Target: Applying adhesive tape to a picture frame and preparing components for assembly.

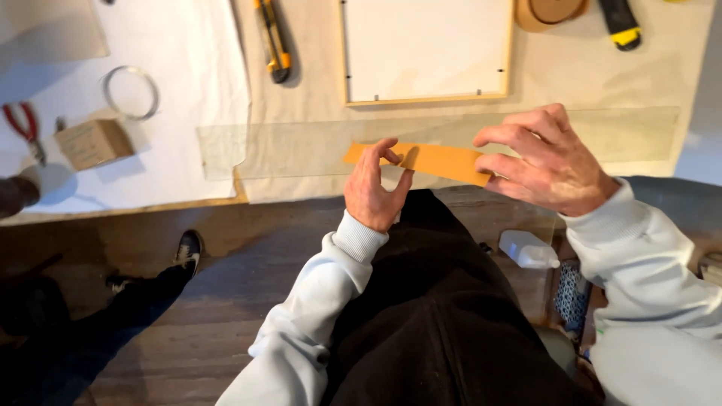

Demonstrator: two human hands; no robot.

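Head view: your left hand (pixel 372 192) and right hand (pixel 547 162) pinch opposite ends of the orange strip (pixel 432 160), holding it taut above the clear sheet (pixel 301 146).

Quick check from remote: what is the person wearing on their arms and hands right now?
Both arms are in long, light grey sweatshirt sleeves with ribbed cuffs at the wrists. The left hand and right hand are bare: no gloves, and no rings, watch or markings visible from the head camera.
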